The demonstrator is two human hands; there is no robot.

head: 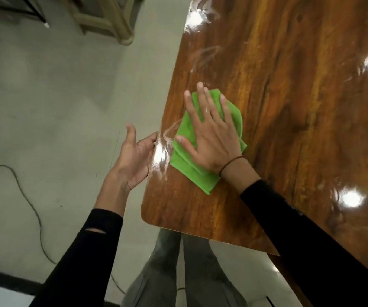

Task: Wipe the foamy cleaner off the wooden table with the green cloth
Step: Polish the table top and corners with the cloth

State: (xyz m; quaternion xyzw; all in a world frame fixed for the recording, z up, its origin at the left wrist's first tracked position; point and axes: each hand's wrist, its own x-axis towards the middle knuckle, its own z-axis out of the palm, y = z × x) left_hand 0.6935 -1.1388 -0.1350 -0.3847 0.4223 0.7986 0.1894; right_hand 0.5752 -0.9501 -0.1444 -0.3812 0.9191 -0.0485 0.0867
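Right, head view, looking down over a glossy brown wooden table [289, 107] with a rounded near-left corner, its top bright with glare from ceiling lights. Pale streaks of foamy cleaner [164, 149] smear the wood along the left edge, just beside the cloth, and fainter swirls [203, 54] show farther up that same edge. Off the table lies a pale grey floor [56, 85], a thin cable [27, 196] snaking across it, and the legs of some pale wooden furniture [110, 21] near the top.

Now the hands. The right hand [209, 138] lies flat on a folded bright green cloth [192, 171], fingers [203, 100] straight and spread, thumb out to the side, palm pressing the cloth onto the table close to the left edge, a little way up from the near corner. A thin dark band circles that wrist. The left hand [134, 158] sits at the table's left edge, palm turned toward the table, thumb up and free; it holds nothing.

Its fingertips go out of sight at the table's rim, so whether they curl under it cannot be told. Black sleeves [300, 229] cover both forearms, and grey trousers [174, 273] show below. The furniture is cut off by the frame.
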